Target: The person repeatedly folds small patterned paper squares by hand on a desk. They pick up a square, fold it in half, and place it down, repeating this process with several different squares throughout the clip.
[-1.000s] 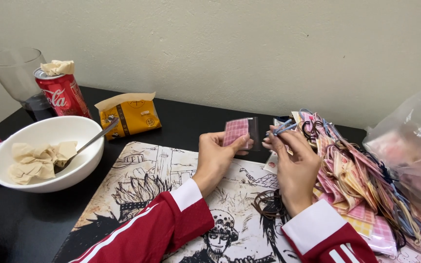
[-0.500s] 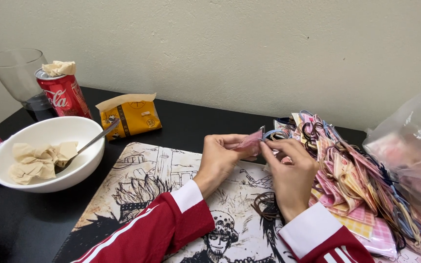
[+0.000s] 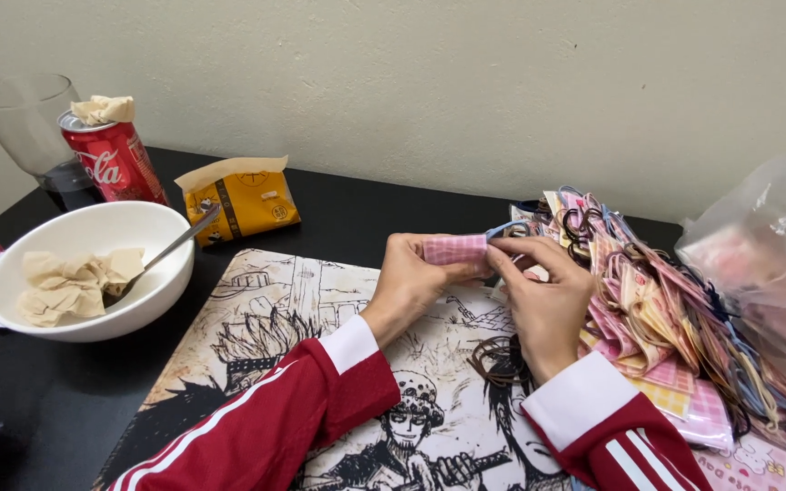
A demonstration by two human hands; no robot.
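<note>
My left hand point(image 3: 411, 277) and my right hand point(image 3: 543, 295) together pinch a small folded pink checked cloth piece point(image 3: 455, 249) above an illustrated black-and-white desk mat point(image 3: 284, 309). A blue elastic loop point(image 3: 508, 228) sticks up from the cloth by my right fingers. Both sleeves are red with white stripes and cuffs. Just right of my right hand lies a heap of similar pink, yellow and checked cloth pieces point(image 3: 657, 327) with elastic loops. A few dark hair ties point(image 3: 495, 355) lie on the mat under my right wrist.
A white bowl point(image 3: 152, 291) with crumpled napkins and a spoon point(image 3: 170, 250) sits at left. Behind it stand a red soda can point(image 3: 113, 164), a glass point(image 3: 34, 132) and a yellow snack packet point(image 3: 249, 202). A clear plastic bag point(image 3: 761, 264) bulges at right. The table is black.
The pink cloth, held flat and open a second ago, is now folded into a narrower strip between both hands; the hands have drawn closer together.
</note>
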